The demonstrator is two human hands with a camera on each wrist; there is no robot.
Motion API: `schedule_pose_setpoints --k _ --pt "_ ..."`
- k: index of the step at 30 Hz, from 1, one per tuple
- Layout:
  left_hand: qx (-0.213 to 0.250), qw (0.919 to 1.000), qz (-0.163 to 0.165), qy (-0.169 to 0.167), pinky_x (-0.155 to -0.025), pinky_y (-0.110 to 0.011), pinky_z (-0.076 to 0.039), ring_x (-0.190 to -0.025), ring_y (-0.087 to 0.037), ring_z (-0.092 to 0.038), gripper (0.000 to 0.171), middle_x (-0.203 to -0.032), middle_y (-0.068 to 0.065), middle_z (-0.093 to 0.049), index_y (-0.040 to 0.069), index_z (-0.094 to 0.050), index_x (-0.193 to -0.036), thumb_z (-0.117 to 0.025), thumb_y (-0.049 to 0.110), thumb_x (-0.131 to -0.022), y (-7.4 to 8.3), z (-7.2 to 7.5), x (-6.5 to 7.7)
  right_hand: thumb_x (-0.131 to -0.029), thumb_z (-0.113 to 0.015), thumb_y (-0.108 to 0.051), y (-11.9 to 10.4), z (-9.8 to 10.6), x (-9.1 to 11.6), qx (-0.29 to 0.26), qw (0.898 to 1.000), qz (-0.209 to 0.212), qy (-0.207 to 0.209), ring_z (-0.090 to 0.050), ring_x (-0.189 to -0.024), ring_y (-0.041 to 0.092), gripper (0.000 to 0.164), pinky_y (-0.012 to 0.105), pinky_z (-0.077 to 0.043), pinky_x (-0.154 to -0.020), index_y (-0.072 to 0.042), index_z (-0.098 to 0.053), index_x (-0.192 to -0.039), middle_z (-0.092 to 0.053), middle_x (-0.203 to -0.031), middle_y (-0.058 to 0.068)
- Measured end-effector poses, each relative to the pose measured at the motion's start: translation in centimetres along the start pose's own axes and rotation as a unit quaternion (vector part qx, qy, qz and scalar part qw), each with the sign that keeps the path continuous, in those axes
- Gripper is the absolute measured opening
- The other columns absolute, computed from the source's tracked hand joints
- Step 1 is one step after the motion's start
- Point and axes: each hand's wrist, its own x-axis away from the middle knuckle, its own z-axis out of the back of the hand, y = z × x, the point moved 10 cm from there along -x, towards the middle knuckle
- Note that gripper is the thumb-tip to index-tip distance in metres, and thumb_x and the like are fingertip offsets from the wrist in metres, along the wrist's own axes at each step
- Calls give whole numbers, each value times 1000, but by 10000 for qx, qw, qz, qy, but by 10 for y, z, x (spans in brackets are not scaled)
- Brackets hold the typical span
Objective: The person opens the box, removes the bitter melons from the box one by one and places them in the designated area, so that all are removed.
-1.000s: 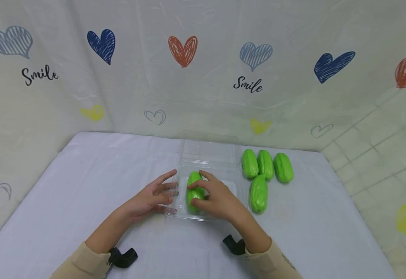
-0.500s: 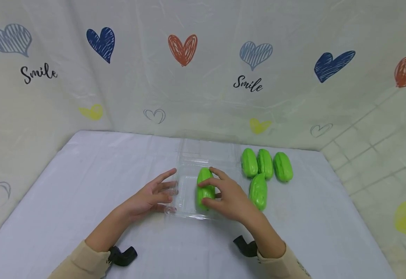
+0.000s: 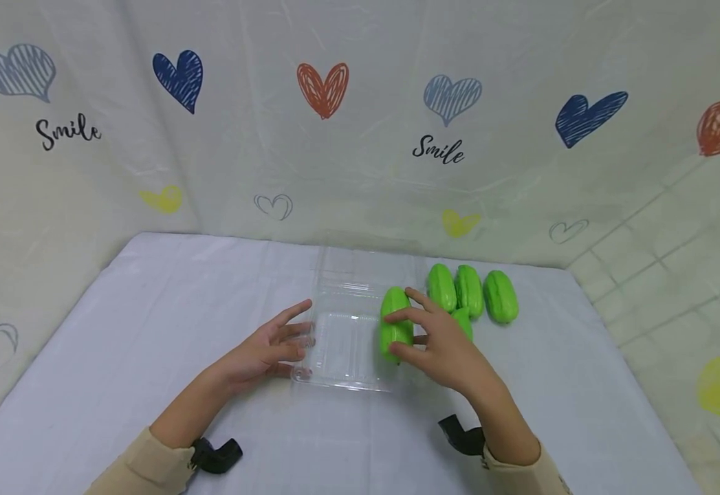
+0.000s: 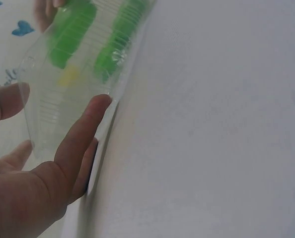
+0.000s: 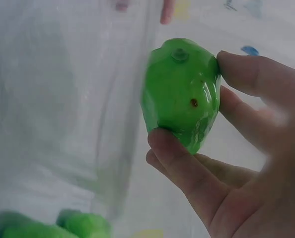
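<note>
A clear plastic clamshell box [image 3: 341, 344] lies with its lid laid back towards the wall. My left hand [image 3: 267, 350] rests at the box's left side, fingers spread and nearly straight, the fingertips at its wall. Above the box's right side my right hand [image 3: 443, 344] pinches a glossy green oblong fruit [image 3: 397, 335] between thumb and fingers. Seen end-on in the right wrist view, that fruit [image 5: 180, 99] has a small stem end and a brown spot. Through the plastic in the left wrist view, green shapes [image 4: 70, 37] show blurred.
Several like green fruits [image 3: 501, 297] lie right of the box, one partly hidden behind my right hand. A white cloth [image 3: 335, 440] covers the table. Behind it hangs a curtain [image 3: 360, 172] printed with hearts. Black curved pieces [image 3: 217, 456] sit at both wrists.
My right hand has carried the green fruit rightward from the left part of the box to its right side, slightly away from me. The left hand stays at the box.
</note>
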Motion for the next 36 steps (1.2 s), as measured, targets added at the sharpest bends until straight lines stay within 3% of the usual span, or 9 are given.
schedule_pose_setpoints --k 4,10,19,28,36 --pt "-16 10000 25 18 -94 -47 -53 -146 -40 -28 85 -162 -17 -20 32 -18 -160 -61 1 -94 -2 0 0 -85 -79 -17 5 16 4 94 9998 -31 150 -44 -139 36 33 38 -57 -86 -19 -71 -117 -33 -159 13" --pt "-6 10000 -18 -10 -94 -47 -53 -147 -42 -26 85 -162 -18 -19 31 -17 -160 -61 2 -94 -1 0 2 -86 -79 -20 15 36 10 220 9993 -142 261 -51 -133 33 33 39 -57 -87 -21 -70 -118 -34 -158 11" --pt "-40 10000 -45 3 -94 -47 -53 -147 -41 -26 86 -162 -17 -20 31 -16 -160 -63 4 -94 0 1 3 -89 -75 -22 34 59 19 477 9974 -544 66 -58 -123 41 33 47 -55 -90 -20 -68 -121 -30 -160 16" --pt "11 10000 2 -17 -94 -46 -53 -148 -40 -25 83 -163 -17 -19 32 -16 -160 -59 1 -96 0 0 2 -89 -73 -23 50 74 26 966 9911 -917 50 -69 -102 36 32 48 -55 -86 -17 -68 -121 -29 -159 22" --pt "6 10000 -33 -78 -92 -44 -54 -148 -41 -25 83 -163 -19 -17 30 -15 -161 -58 2 -96 1 -2 1 -88 -73 -21 62 83 32 1078 9888 -1034 -34 -68 -106 37 33 48 -54 -86 -14 -69 -120 -31 -158 23"
